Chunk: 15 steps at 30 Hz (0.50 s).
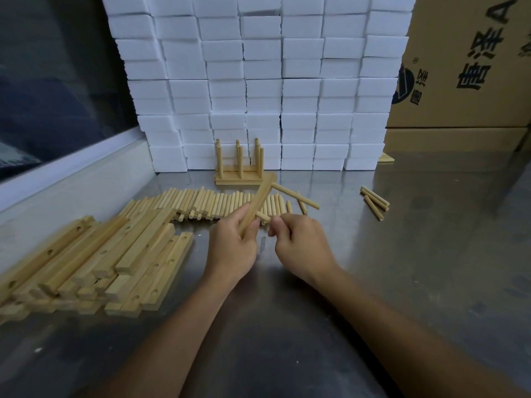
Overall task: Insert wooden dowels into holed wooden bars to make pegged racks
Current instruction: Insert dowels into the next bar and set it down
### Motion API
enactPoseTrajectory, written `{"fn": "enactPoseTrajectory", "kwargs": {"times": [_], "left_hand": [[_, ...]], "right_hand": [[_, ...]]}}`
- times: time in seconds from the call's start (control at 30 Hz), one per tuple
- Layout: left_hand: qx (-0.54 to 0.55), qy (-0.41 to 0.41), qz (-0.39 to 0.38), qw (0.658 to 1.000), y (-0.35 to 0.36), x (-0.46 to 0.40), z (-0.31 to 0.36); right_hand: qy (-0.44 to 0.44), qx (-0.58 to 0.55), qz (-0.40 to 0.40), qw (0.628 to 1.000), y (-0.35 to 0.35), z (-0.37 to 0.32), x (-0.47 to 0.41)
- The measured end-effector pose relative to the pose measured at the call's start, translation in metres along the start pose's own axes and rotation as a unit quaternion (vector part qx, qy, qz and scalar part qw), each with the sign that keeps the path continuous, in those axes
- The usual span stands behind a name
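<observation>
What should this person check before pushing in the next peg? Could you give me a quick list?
1. Bar held firmly in left hand: ok.
2. First dowel seated at the bar's far end: ok.
3. Second dowel gripped by right hand: ok.
4. Second dowel lined up with its hole: cannot tell, fingers hide it.
5. Spare dowels within reach: ok.
6. Finished racks out of the way: ok.

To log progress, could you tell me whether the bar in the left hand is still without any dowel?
No: the bar gripped by the left hand already has one dowel sticking out near its far end.
</observation>
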<state>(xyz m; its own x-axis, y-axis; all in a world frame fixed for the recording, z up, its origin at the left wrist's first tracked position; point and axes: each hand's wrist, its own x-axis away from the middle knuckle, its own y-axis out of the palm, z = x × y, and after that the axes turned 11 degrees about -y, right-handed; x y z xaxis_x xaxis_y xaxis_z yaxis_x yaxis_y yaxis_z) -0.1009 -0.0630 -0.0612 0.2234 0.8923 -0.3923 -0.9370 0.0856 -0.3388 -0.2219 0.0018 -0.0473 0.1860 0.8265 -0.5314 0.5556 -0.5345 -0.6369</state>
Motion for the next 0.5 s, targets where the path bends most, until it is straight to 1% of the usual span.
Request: {"fn": "enactPoseTrajectory", "kwargs": {"times": [0.03,0.07,0.1,0.13,0.17,0.2,0.23,0.27,0.3,0.33,0.37,0.4,0.43,0.47,0.5], "left_hand": [[-0.006,0.0,0.0,1.0,0.0,0.0,0.0],[-0.008,-0.002,-0.002,1.0,0.0,-0.001,-0.001],[-0.01,-0.005,-0.007,1.0,0.0,-0.001,-0.001],[-0.013,-0.007,-0.014,1.0,0.001,-0.001,-0.002],[-0.014,-0.011,-0.022,1.0,0.001,-0.001,-0.002],[-0.009,-0.018,-0.029,0.999,0.001,-0.001,-0.003],[0.006,-0.032,-0.033,0.999,0.001,-0.001,-0.004],[0.029,-0.05,-0.035,0.998,0.001,-0.002,-0.004],[0.055,-0.07,-0.036,0.995,0.001,-0.002,-0.004],[0.079,-0.092,-0.04,0.992,0.001,-0.002,-0.003],[0.104,-0.115,-0.046,0.987,0.001,-0.002,-0.002],[0.132,-0.137,-0.058,0.98,0.001,-0.002,-0.001],[0.156,-0.152,-0.069,0.974,0.001,-0.001,0.0],[0.171,-0.159,-0.079,0.969,0.001,-0.001,0.001],[0.182,-0.165,-0.086,0.965,0.001,-0.001,0.003]], "right_hand": [[0.055,-0.09,0.0,0.994,0.002,0.001,-0.001],[0.078,-0.133,0.004,0.988,0.002,0.001,-0.001],[0.062,-0.126,0.009,0.99,0.002,0.002,-0.001],[0.014,-0.078,0.019,0.997,0.001,0.004,0.0],[-0.049,-0.003,0.03,0.998,-0.001,0.007,0.0],[-0.105,0.077,0.039,0.991,-0.003,0.009,0.001],[-0.145,0.134,0.047,0.979,-0.005,0.01,0.0],[-0.163,0.148,0.052,0.974,-0.005,0.01,-0.001],[-0.157,0.118,0.048,0.979,-0.004,0.01,-0.001],[-0.12,0.038,0.042,0.991,-0.005,0.009,-0.001],[-0.053,-0.076,0.036,0.995,-0.006,0.006,-0.002],[0.024,-0.204,0.032,0.978,-0.007,0.004,-0.004],[0.091,-0.319,0.034,0.943,-0.008,0.0,-0.005],[0.132,-0.396,0.042,0.908,-0.008,-0.004,-0.005],[0.149,-0.43,0.053,0.889,-0.007,-0.006,-0.005]]}}
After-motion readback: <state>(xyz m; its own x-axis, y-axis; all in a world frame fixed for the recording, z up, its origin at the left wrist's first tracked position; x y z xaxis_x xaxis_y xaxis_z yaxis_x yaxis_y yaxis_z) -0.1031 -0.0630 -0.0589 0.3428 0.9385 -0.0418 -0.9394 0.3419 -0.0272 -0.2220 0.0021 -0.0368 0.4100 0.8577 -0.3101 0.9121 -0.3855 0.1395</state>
